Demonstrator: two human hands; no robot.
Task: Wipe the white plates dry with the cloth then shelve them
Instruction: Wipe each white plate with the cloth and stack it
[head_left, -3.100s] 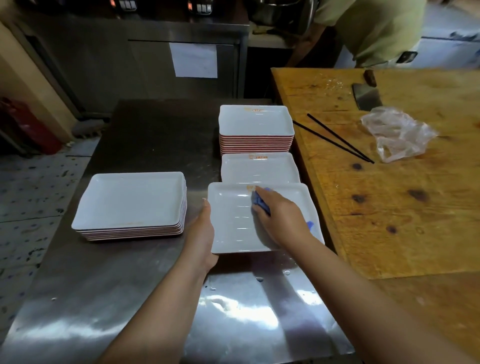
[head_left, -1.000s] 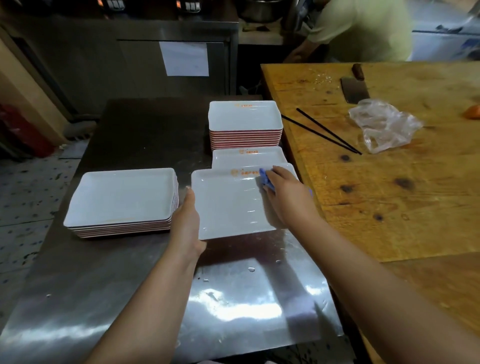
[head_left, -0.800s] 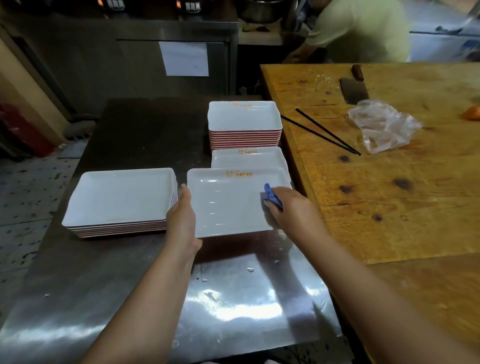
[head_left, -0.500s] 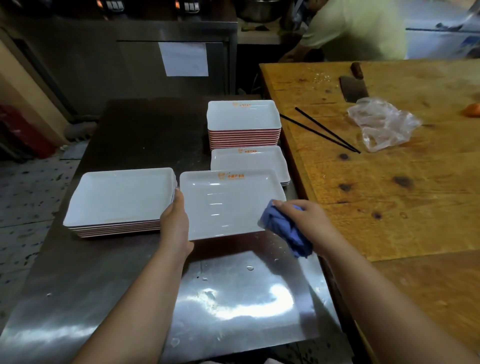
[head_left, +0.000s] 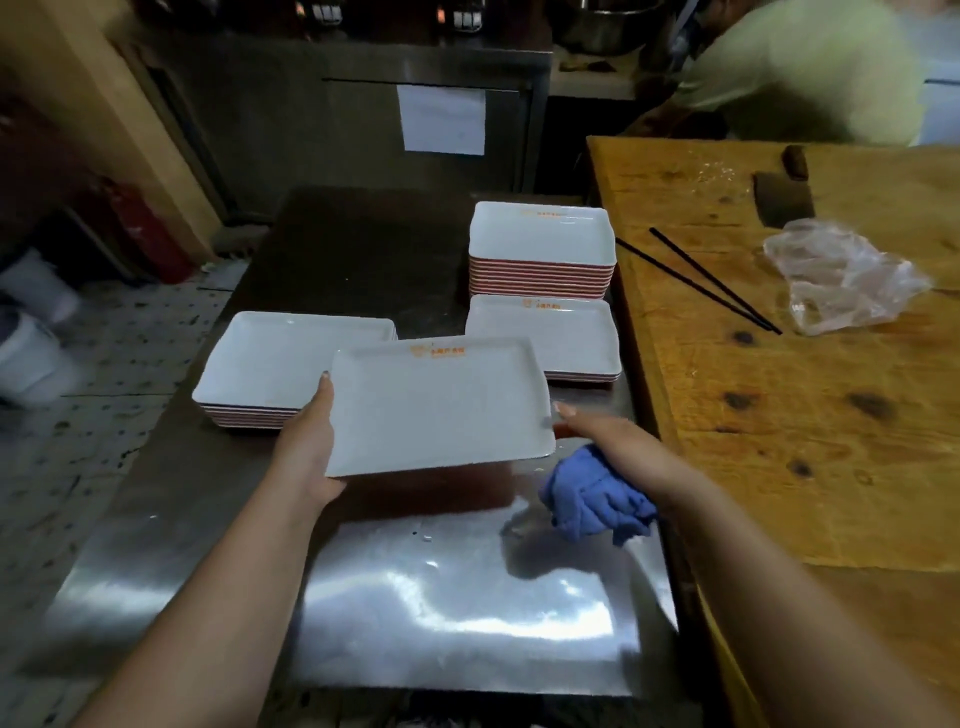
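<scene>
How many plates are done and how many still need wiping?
Looks done: the stack on the left, several plates. In hand: one plate, held by the left hand, with the right hand gripping the blue cloth. Probably left: the tall stack and short stack behind. No shelving visible yet.

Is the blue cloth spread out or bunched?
Bunched. The blue cloth hangs crumpled under the right hand, which holds it beside the lifted plate.
</scene>
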